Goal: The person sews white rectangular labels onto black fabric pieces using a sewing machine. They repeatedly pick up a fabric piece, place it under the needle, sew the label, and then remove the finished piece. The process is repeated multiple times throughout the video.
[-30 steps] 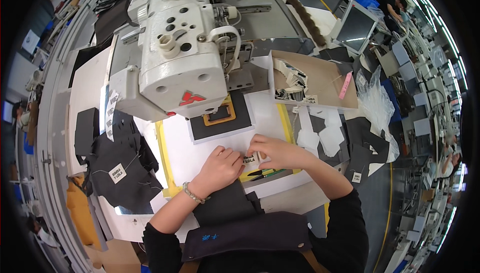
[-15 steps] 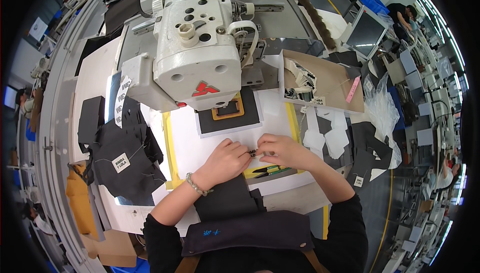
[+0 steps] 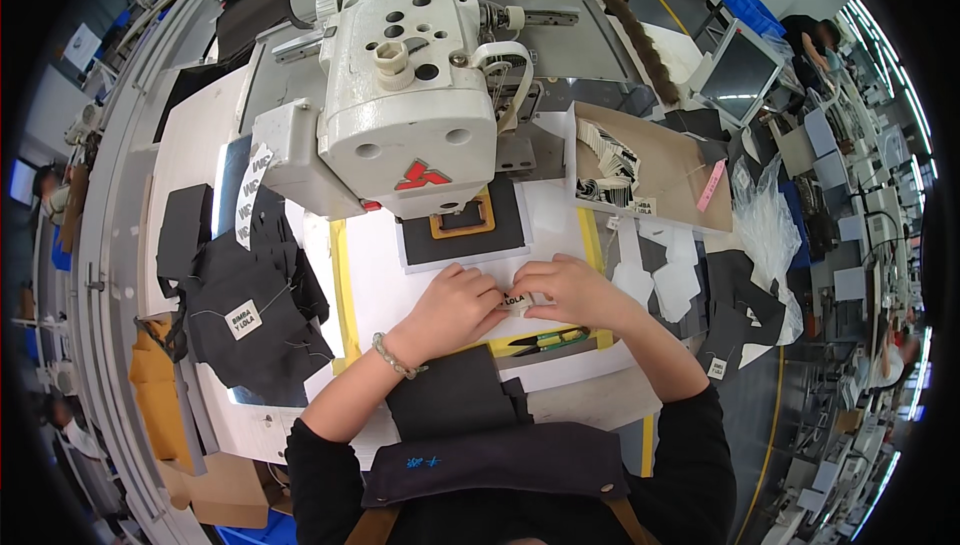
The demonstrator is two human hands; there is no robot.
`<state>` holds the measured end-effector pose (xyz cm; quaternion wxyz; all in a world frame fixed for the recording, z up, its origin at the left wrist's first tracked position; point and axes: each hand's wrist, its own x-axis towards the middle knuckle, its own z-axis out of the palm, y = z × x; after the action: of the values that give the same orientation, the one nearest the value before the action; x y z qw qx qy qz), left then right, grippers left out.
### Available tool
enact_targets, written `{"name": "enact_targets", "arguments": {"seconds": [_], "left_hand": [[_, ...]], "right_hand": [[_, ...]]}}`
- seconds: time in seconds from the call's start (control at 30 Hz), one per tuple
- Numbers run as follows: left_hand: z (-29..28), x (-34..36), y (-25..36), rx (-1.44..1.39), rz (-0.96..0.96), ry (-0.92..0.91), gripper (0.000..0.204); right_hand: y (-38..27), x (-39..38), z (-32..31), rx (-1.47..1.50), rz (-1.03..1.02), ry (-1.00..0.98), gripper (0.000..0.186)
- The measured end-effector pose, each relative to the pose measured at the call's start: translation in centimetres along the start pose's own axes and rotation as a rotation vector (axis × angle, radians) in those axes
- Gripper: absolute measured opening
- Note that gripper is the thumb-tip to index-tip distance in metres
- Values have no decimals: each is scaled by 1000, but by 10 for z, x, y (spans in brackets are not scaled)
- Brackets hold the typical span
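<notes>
Between the fingertips of both my hands is a small pale label (image 3: 517, 301) with dark print, held low over the white work board (image 3: 375, 290). My left hand (image 3: 458, 310), with a bead bracelet at the wrist, has its fingers curled and pinches the label's left side. The thumb and fingers of my right hand (image 3: 575, 295) close on its right side. Just beyond them, a black fabric piece (image 3: 510, 230) lies beneath the orange clamp frame (image 3: 487, 213) of a white sewing machine (image 3: 405, 135). Green-handled thread snips (image 3: 560, 337) rest by my right hand.
A shallow cardboard box (image 3: 680, 190) with stacked labels (image 3: 612, 157) stands at the right. Black fabric pieces with thread-attached labels (image 3: 235, 290) pile up at the left. More black fabric (image 3: 445, 395) lies near my body. Another person (image 3: 808, 40) stands at the far right.
The right hand's fingers have shifted on the label, and more of its printed face shows. The machine sits slightly farther right in the picture.
</notes>
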<state>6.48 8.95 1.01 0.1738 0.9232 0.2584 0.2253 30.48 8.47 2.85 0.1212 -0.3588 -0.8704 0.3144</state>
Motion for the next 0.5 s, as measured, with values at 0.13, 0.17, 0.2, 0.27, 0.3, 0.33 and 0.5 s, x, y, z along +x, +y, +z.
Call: {"name": "enact_targets", "arguments": {"seconds": [0.13,0.17,0.2,0.27,0.3,0.33,0.5], "left_hand": [[-1,2,-3,-51,-21,124,9],[-1,1,-3,-99,-55,191,10],[0,0,-3,-147,-90,258,11],[-1,0,-6,-189,-130,363,12],[-4,1,-11,-184,-134,399,12],[-6,3,-17,-180,-135,436,12],[-8,2,-43,151,-72,448,17]], "right_hand": [[-2,5,-1,200,84,48,18],[-2,7,0,292,130,65,15],[-4,10,1,369,197,116,14],[-9,20,4,524,332,217,12],[-7,27,6,513,250,288,13],[-2,35,8,499,168,360,14],[15,69,6,174,-23,392,18]]}}
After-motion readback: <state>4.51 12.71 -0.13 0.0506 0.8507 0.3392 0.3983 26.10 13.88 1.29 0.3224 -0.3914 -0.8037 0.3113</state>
